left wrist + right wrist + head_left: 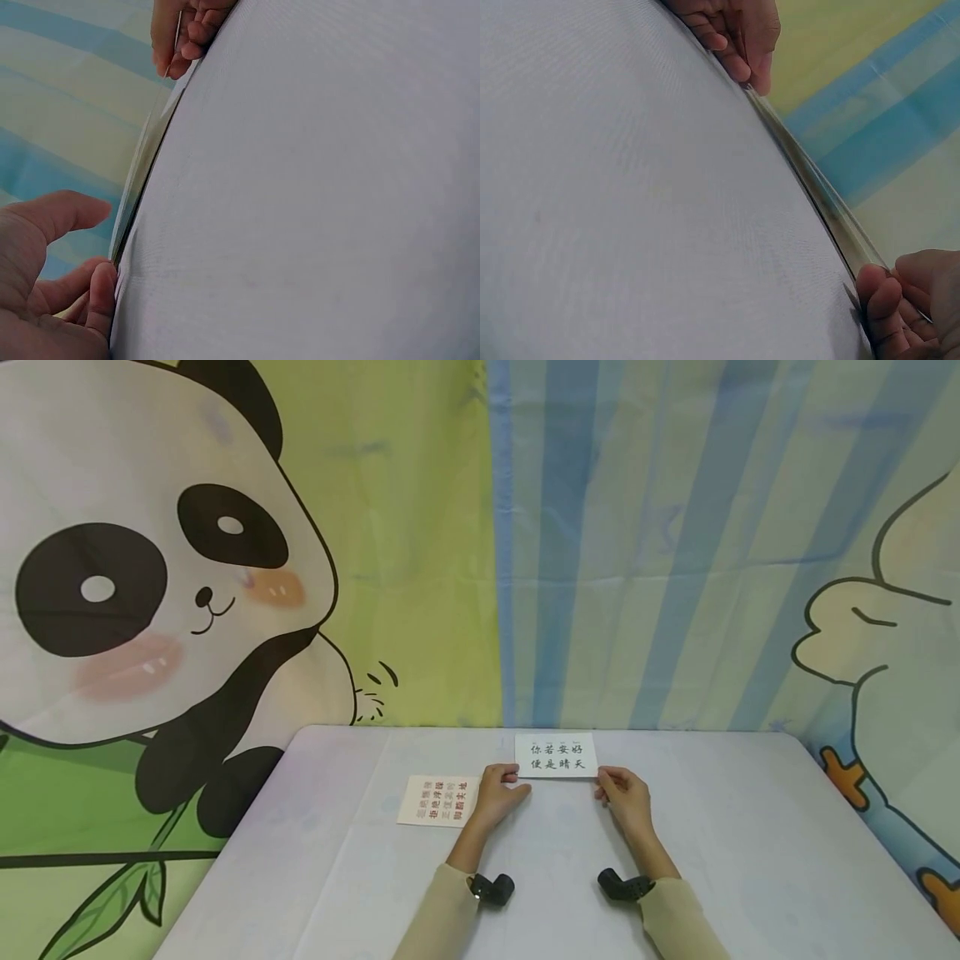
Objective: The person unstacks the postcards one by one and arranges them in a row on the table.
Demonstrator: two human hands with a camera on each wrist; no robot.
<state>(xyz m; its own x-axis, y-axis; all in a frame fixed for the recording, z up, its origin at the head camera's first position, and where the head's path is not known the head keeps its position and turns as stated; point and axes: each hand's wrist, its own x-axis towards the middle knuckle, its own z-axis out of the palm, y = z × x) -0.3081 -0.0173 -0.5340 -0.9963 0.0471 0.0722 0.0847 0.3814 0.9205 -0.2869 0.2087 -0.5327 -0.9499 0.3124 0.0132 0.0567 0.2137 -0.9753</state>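
Note:
A white card [556,755] with two lines of dark Chinese characters is near the far edge of the table. My right hand [628,798] pinches its near right corner between thumb and fingers; the right wrist view shows the card's edge in that pinch. At the near left corner, fingers of my left hand [498,795] touch the card. The left thumb [79,211] stands apart from the card in the left wrist view. Seen edge-on in the wrist views, the card looks slightly tilted. A cream card [427,800] with reddish characters lies left of my left hand, which partly covers it.
A pale cloth covers the table [555,852]. Right behind its far edge hangs a printed fabric backdrop [420,568] with a panda and blue stripes. Black wrist devices [492,889] are strapped on both arms.

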